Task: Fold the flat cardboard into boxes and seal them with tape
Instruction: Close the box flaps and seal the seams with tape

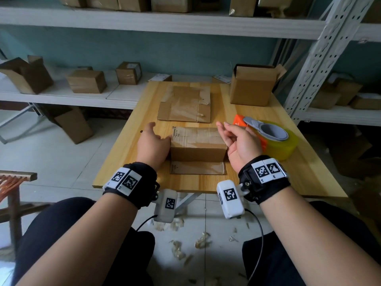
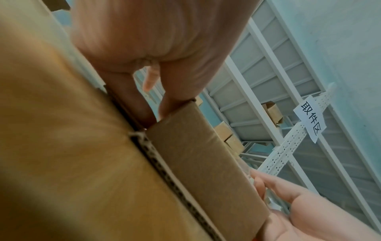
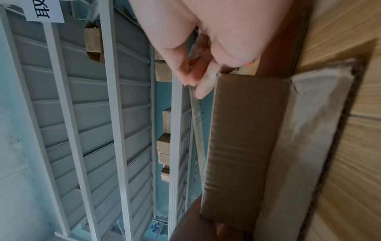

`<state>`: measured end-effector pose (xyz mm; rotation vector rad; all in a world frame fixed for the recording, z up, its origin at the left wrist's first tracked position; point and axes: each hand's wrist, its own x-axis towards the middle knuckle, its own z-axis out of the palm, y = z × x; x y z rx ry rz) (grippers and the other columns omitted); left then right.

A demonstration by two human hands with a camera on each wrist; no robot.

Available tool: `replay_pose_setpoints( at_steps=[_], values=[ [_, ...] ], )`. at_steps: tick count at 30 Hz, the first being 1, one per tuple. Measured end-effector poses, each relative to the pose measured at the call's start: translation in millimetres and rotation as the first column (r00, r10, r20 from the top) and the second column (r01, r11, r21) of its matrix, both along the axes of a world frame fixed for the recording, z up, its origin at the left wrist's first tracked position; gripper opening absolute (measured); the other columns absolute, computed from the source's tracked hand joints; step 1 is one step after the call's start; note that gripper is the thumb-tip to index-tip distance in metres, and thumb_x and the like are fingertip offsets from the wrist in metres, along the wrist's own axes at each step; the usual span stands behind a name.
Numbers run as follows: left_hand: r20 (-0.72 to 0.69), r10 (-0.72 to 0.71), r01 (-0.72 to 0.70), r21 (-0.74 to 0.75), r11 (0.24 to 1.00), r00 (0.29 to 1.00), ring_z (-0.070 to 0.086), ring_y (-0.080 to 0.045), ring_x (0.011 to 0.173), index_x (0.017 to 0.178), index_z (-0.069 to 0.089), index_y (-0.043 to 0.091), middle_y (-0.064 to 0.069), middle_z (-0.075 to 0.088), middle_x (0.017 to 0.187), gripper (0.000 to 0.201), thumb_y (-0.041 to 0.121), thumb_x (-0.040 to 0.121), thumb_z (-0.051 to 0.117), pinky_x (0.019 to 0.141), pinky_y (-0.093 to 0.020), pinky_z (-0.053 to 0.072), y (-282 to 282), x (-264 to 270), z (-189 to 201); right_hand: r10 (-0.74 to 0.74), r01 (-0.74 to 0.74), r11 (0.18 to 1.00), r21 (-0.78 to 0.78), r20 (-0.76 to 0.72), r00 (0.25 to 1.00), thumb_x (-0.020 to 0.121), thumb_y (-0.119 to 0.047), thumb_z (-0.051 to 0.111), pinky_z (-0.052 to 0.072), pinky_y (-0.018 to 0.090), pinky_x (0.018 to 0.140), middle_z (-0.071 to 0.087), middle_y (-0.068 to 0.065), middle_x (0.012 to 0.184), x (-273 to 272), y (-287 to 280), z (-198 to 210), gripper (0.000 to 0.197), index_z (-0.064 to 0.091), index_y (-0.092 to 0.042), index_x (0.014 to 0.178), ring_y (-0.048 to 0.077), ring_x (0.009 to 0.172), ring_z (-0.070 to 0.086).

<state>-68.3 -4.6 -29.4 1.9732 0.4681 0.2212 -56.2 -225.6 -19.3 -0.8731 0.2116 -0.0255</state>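
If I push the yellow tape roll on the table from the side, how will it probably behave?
The tape roll lies flat on its side on the table, so it would probably slide rather than roll. It looks thick and full, so likely fairly heavy for its size. The dispenser attached to it may make it turn while sliding.

White metal shelving (image 1: 321, 50) stands behind the wooden table (image 1: 288, 172); scraps (image 1: 203, 240) litter the tiled floor.
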Motion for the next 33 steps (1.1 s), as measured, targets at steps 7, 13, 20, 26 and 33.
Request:
replay_pose_setpoints(
  at_steps=[7, 13, 20, 26, 33],
  values=[
    [0.045, -0.092, 0.088, 0.092, 0.992, 0.995, 0.069, -0.024, 0.099, 0.116, 0.075, 0.023, 0.007, 0.068, 0.107, 0.031, 0.003, 0.098, 0.060, 0.084, -0.044, 0.064, 5, -4, 4, 0.028, -0.028, 1.000, -0.013, -0.014, 1.000, 0.095, 0.002, 0.069, 0.044, 0.027, 0.086, 0.078, 0.008, 0.083, -5, 2, 0, 0.028, 0.057, -0.007, 0.072, 0.030, 0.123, 0.069],
    [0.013, -0.130, 0.131, -0.145, 0.981, 0.991, 0.074, -0.027, 0.098, 0.116, 0.074, 0.019, -0.006, 0.074, 0.105, 0.029, 0.042, 0.108, 0.059, 0.083, -0.045, 0.066, 6, -16, 24, -0.005, 0.005, 1.000, -0.016, 0.002, 1.000, 0.093, 0.000, 0.073, 0.047, 0.038, 0.109, 0.074, 0.011, 0.078, -11, 9, 4, 0.022, 0.060, -0.006, 0.076, 0.028, 0.110, 0.075],
    [-0.137, -0.394, 0.416, 0.223, 0.882, 0.909, 0.047, -0.024, 0.145, 0.160, 0.044, 0.035, 0.002, 0.048, 0.161, 0.117, 0.068, 0.059, 0.093, 0.113, -0.041, 0.046, 10, -18, 30, 0.050, -0.036, 0.970, 0.240, -0.052, 0.997, 0.099, -0.025, 0.067, 0.062, 0.044, 0.094, 0.057, 0.016, 0.072, -15, 5, 15, 0.028, 0.058, -0.005, 0.082, 0.041, 0.116, 0.071],
    [-0.145, -0.465, 0.486, 0.195, 0.852, 0.873, 0.062, -0.005, 0.107, 0.162, 0.043, 0.028, 0.006, 0.057, 0.144, 0.113, 0.068, 0.067, 0.088, 0.078, -0.016, 0.050, 14, -14, 31, 0.125, -0.109, 0.970, 0.219, -0.060, 0.990, 0.099, -0.016, 0.066, 0.063, 0.046, 0.093, 0.059, 0.016, 0.073, -9, -4, 19, 0.021, 0.057, -0.006, 0.083, 0.041, 0.114, 0.072],
    [-0.149, -0.453, 0.477, 0.240, 0.846, 0.879, 0.058, -0.010, 0.105, 0.156, 0.047, 0.032, 0.008, 0.056, 0.130, 0.102, 0.068, 0.070, 0.087, 0.069, -0.016, 0.047, 15, -13, 28, 0.134, -0.133, 0.990, 0.049, -0.024, 0.991, 0.100, -0.006, 0.064, 0.061, 0.046, 0.096, 0.058, 0.010, 0.071, -9, -3, 19, 0.019, 0.055, -0.008, 0.083, 0.037, 0.112, 0.073]
  ],
)
